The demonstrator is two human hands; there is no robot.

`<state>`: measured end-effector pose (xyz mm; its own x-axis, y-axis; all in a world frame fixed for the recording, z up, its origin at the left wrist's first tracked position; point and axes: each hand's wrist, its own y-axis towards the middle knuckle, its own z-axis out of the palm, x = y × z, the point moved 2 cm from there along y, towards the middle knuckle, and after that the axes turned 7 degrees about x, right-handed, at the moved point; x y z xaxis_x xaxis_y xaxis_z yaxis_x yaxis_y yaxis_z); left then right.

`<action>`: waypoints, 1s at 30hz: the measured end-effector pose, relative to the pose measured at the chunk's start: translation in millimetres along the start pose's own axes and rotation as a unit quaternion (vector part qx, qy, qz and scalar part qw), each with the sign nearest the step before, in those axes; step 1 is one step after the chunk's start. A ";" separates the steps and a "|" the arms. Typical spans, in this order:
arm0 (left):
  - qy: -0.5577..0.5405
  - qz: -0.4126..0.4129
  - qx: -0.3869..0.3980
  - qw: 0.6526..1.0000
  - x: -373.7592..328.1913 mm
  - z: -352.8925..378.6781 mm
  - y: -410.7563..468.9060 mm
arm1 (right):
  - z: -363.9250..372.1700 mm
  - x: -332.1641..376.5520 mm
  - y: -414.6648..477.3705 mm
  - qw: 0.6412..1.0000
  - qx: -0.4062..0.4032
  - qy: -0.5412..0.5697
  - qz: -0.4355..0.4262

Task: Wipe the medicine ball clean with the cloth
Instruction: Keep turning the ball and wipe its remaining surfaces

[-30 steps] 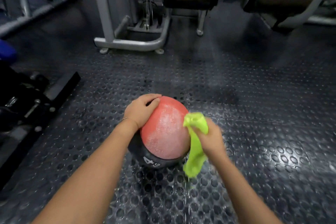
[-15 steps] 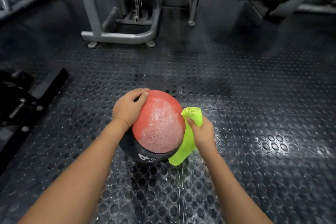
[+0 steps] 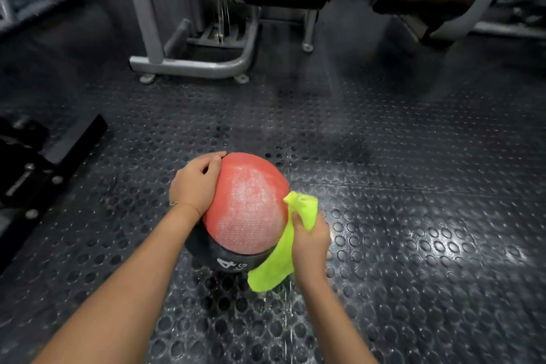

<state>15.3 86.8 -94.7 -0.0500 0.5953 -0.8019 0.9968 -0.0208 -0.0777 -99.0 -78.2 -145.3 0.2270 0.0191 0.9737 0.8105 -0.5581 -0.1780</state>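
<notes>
While left hand [image 3: 193, 183] lies open-palmed on medicine ball [image 3: 248, 207] | right hand [image 3: 310, 242] grip pinches cloth [image 3: 280, 260] against its side

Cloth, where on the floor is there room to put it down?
Bare floor stretches right of the right hand gripping the cloth, and between the medicine ball and the grey machine frame. It is crowded on the left, by the black equipment, and around the ball, where the left hand rests on it.
</notes>
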 end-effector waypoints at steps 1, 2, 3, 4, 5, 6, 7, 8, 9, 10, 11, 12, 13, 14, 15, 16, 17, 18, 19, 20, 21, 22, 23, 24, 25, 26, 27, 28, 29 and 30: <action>0.004 -0.003 0.002 1.000 -1.6 -0.4 1.2 | 1.9 3.6 -13.6 1.000 0.016 0.008 -0.014; 0.007 -0.001 0.005 1.000 -3.2 -0.7 1.6 | 3.7 5.9 -24.9 0.999 0.033 0.018 -0.029; 0.009 0.004 0.008 1.000 -4.9 -0.5 1.1 | 4.3 6.6 -31.6 0.998 0.044 0.025 -0.038; 0.011 0.012 0.010 1.000 -6.4 0.5 -0.7 | 3.9 3.3 -30.9 0.998 0.037 0.032 -0.036; 0.013 0.020 0.011 1.000 -7.4 1.8 -3.4 | 2.5 -1.4 -24.6 0.999 0.017 0.038 -0.022; 0.018 0.027 0.010 0.999 -7.6 3.1 -5.8 | 0.6 -5.7 -15.5 0.999 -0.009 0.046 -0.002; 0.025 0.030 0.007 0.999 -7.3 4.4 -7.2 | -1.5 -8.9 -6.4 0.998 -0.031 0.054 0.019; 0.030 0.028 0.004 0.999 -6.1 5.4 -7.5 | -3.1 -11.0 0.2 0.997 -0.046 0.059 0.032; 0.034 0.022 0.001 0.999 -4.8 5.8 -7.5 | -3.3 -10.5 0.9 0.996 -0.053 0.060 0.040; 0.036 0.015 -0.001 0.999 -3.8 6.0 -7.0 | -2.7 -7.9 -3.0 0.996 -0.051 0.058 0.040; 0.038 0.011 -0.004 0.999 -3.5 5.8 -6.3 | -1.4 -5.3 -10.2 0.997 -0.038 0.052 0.032; 0.039 0.009 -0.006 0.999 -3.7 5.8 -5.3 | 0.4 -3.2 -19.4 0.999 -0.019 0.045 0.019; 0.040 0.011 -0.007 0.999 -3.2 6.1 -4.5 | 2.1 -2.0 -28.7 0.999 -0.002 0.043 0.010; 0.044 0.016 -0.005 0.999 -3.1 6.8 -4.5 | 1.7 -3.4 -33.1 0.999 0.005 0.044 0.006; 0.048 0.021 -0.002 0.999 -2.2 7.9 -5.6 | 0.2 -7.3 -32.9 0.999 -0.005 0.048 0.016; 0.052 0.026 0.002 0.998 -0.4 8.6 -7.0 | -2.1 -12.4 -28.9 0.998 -0.026 0.053 0.036; 0.053 0.029 0.004 0.998 1.5 8.4 -7.8 | -3.5 -16.7 -23.1 0.995 -0.050 0.061 0.061; 0.053 0.027 0.004 0.998 3.9 8.2 -8.5 | -4.3 -19.4 -18.4 0.993 -0.065 0.063 0.081; 0.053 0.025 0.003 0.998 4.8 8.0 -9.5 | -4.6 -20.7 -17.0 0.992 -0.071 0.056 0.092; 0.052 0.024 0.002 0.998 5.0 7.3 -10.5 | -3.5 -20.4 -19.9 0.992 -0.069 0.051 0.089; 0.050 0.023 0.000 0.999 4.3 5.8 -10.5 | -0.8 -18.7 -26.6 0.994 -0.058 0.051 0.076; 0.044 0.022 -0.005 0.999 4.1 4.4 -9.9 | 2.1 -14.4 -36.8 0.996 -0.043 0.053 0.059; 0.039 0.021 -0.009 0.999 4.8 3.4 -8.8 | 5.0 -12.0 -46.3 0.997 -0.030 0.054 0.044; 0.035 0.021 -0.011 0.999 6.3 3.1 -8.7 | 6.8 -10.3 -53.1 0.998 -0.023 0.054 0.031; 0.032 0.025 -0.013 0.999 7.8 4.0 -8.9 | 6.9 -11.1 -52.7 0.998 -0.028 0.054 0.029; 0.032 0.030 -0.014 0.999 8.9 5.6 -9.3 | 5.3 -13.9 -45.2 0.997 -0.043 0.053 0.040; 0.034 0.034 -0.015 0.999 9.9 7.1 -9.4 | 3.6 -16.2 -34.7 0.994 -0.062 0.060 0.061; 0.038 0.033 -0.017 0.999 10.8 8.7 -9.3 | 1.6 -18.7 -21.9 0.992 -0.075 0.064 0.079; 0.044 0.031 -0.020 0.998 10.9 9.8 -9.7 | 0.1 -19.8 -11.1 0.991 -0.079 0.063 0.093; 0.050 0.027 -0.023 0.998 10.3 11.2 -10.2 | -0.6 -20.4 -6.4 0.991 -0.078 0.052 0.094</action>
<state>3.9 84.2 -108.7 0.0080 0.6722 -0.7403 0.9998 -0.0191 -0.0066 -109.1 -75.5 -163.9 0.3020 -0.1782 0.9365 0.6646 -0.6649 -0.3408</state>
